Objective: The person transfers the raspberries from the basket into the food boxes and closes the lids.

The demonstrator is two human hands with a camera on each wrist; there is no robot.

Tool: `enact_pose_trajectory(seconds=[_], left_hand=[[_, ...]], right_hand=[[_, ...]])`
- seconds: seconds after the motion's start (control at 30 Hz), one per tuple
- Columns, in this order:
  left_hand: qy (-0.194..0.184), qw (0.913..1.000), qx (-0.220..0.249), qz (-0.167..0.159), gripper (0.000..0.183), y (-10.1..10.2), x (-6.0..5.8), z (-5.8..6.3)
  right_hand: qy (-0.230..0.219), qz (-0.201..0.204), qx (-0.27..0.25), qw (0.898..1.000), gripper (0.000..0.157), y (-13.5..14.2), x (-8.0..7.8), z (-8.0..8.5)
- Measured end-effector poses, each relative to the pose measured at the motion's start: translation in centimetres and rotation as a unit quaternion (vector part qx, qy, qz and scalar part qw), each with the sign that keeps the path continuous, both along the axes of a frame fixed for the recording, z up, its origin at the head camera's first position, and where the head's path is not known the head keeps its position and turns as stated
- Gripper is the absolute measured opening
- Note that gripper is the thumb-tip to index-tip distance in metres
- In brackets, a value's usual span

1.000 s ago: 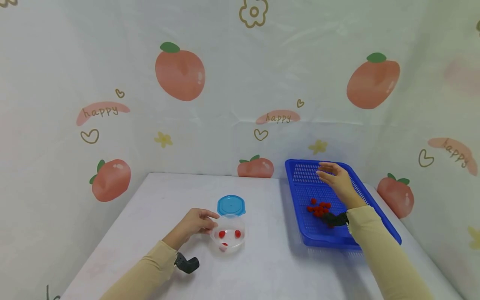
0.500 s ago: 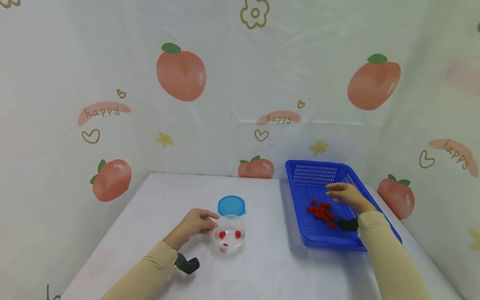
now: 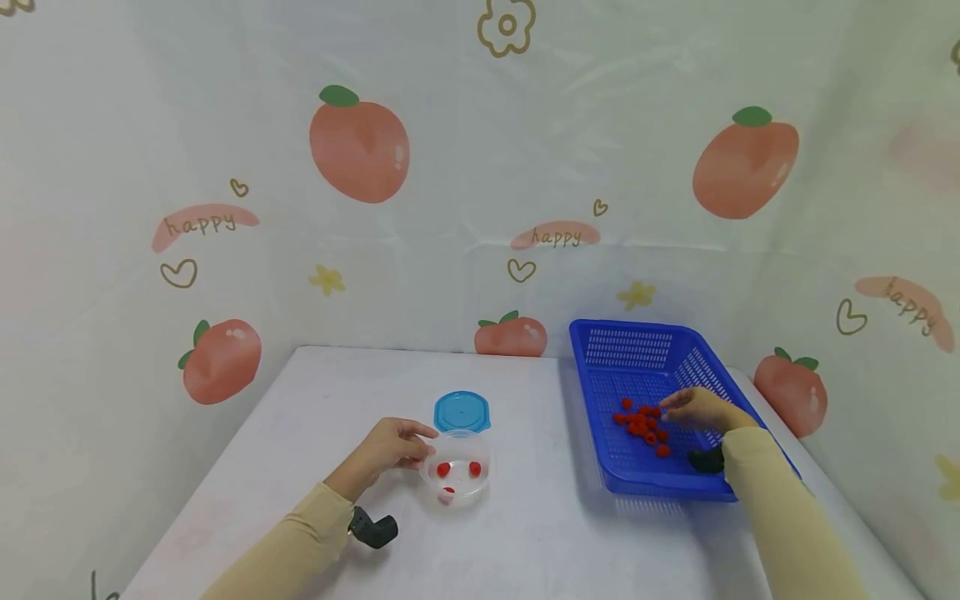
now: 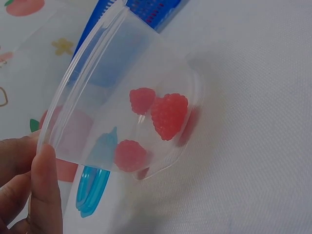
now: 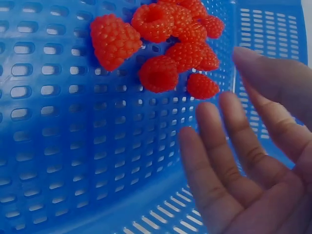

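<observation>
My left hand [image 3: 390, 446] pinches the rim of a clear plastic tub [image 4: 105, 66] between thumb and fingers. Three red raspberries [image 4: 169, 116] lie on the bottom of that tub, which stands on the table. Inside the blue basket [image 3: 652, 487], my right hand [image 3: 699, 408] hovers just right of a cluster of raspberries [image 5: 158, 74]. Its fingers are loosely bent, thumb apart from them, and the right wrist view shows nothing held. Several raspberries sit heaped together on the basket's slotted floor.
A blue lid [image 3: 461, 412] lies on the white table [image 3: 525, 542] directly behind the tub. The basket stands at the table's right side. A patterned curtain [image 3: 450, 167] hangs behind the table and along its sides.
My right hand has come down and toward me inside the basket, from above its far part to beside the raspberries. My left hand and the tub have stayed put.
</observation>
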State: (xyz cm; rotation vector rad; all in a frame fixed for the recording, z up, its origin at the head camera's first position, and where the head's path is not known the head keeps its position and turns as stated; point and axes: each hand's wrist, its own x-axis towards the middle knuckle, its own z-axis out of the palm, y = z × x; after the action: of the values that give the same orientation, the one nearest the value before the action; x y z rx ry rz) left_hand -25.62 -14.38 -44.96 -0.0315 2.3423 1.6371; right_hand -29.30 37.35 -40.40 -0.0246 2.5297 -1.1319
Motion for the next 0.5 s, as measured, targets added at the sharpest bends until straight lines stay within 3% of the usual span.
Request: enact_pose_trajectory(seconds=[0.17, 0.5], left_hand=[[0.000, 1.0000, 0.006, -0.001, 0.027, -0.02, -0.01, -0.04], [0.003, 0.9999, 0.009, -0.011, 0.028, -0.19, 0.01, -0.04]], right_hand=[[-0.040, -0.017, -0.006, 0.999, 0.034, 0.04, 0.03, -0.08], [-0.094, -0.014, 0.049, 0.994, 0.023, 0.10, -0.06, -0.56]])
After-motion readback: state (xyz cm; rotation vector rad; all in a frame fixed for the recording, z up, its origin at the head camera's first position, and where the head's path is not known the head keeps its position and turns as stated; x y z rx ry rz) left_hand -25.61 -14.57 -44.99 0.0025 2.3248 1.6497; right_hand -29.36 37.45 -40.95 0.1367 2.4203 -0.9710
